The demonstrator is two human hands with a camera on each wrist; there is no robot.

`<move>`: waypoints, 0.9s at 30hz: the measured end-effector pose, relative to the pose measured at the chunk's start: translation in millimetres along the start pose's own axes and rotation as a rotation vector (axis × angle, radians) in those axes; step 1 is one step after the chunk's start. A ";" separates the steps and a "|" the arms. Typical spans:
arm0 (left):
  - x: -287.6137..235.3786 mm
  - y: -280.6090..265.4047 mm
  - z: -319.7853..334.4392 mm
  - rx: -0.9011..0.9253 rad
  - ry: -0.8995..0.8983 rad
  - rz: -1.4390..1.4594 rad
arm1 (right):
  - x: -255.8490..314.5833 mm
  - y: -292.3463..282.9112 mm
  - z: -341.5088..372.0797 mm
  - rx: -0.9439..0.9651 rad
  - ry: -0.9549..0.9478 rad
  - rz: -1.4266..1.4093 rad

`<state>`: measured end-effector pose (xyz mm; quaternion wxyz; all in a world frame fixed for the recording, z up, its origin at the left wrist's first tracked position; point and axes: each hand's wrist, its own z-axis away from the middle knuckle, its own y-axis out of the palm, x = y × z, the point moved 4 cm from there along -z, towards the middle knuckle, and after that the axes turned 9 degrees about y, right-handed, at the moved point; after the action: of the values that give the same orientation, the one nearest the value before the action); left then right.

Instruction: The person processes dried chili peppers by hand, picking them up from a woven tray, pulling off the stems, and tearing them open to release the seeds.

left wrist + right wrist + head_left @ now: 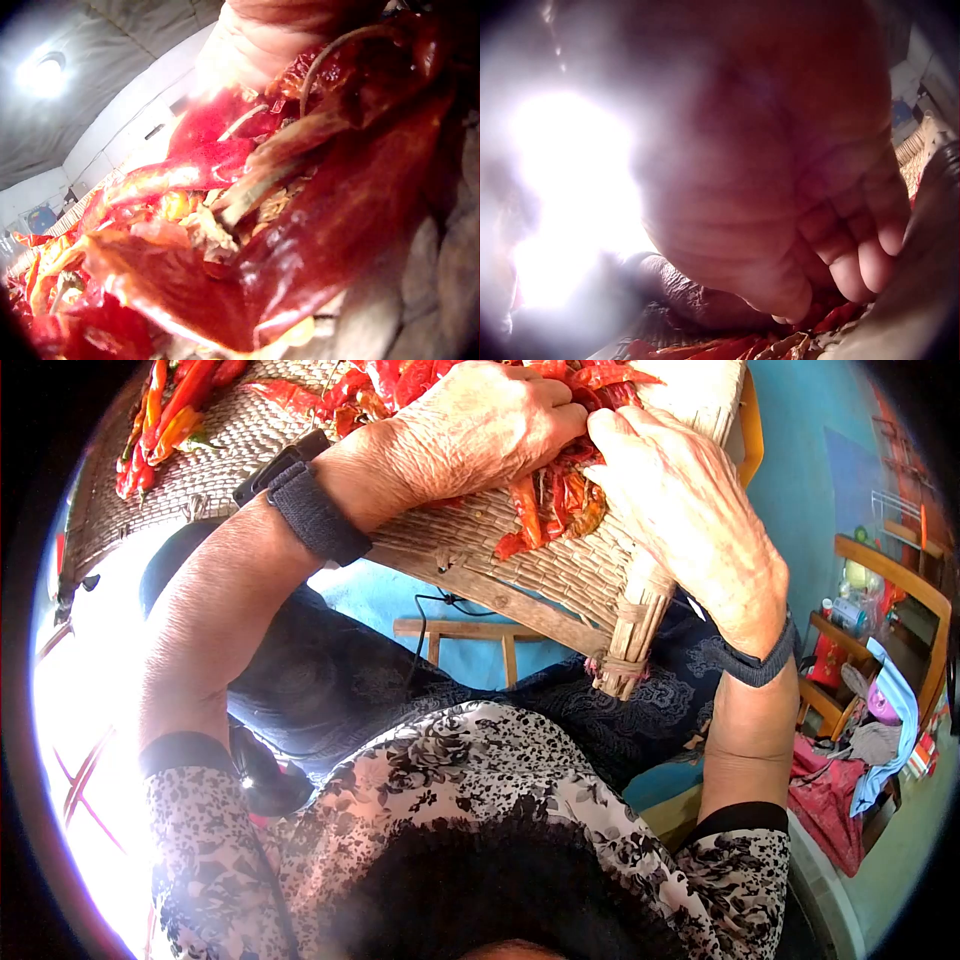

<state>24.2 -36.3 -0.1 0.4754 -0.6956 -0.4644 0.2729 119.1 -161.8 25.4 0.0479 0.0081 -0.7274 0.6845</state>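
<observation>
Dried red chilies (540,510) lie in a pile on a woven tray (590,575) with a wooden edge. My left hand (490,430) reaches over the pile, fingers bent down into the chilies. Close beside it, my right hand (690,510) has its fingertips at the same chilies, thumb and fingers drawn together. In the left wrist view, large glossy chilies (345,217) with pale stems fill the front, below part of a hand (262,45). The right wrist view shows curled fingers of the right hand (780,180) over red chilies (727,349); what the fingertips grip is hidden.
Another bunch of red and orange chilies (175,420) lies at the tray's far left. Below the tray are a small wooden stool (470,630) and the person's legs. To the right stands a wooden chair (900,575) with cloths and bottles.
</observation>
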 end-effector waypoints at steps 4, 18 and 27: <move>-0.3 0.1 -0.4 -0.017 -0.007 0.018 | -1.1 -0.7 3.5 -0.154 -0.100 -0.013; 2.2 1.0 -1.1 -0.047 -0.025 0.091 | 7.1 -5.0 0.8 -0.054 -0.041 -0.067; 1.2 1.0 -0.9 -0.008 -0.015 0.037 | 4.5 -3.1 -1.2 -0.071 -0.065 -0.074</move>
<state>25.9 -35.8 -0.6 0.4641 -0.7039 -0.4559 0.2849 114.9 -160.6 29.0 0.0496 0.0553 -0.7517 0.6552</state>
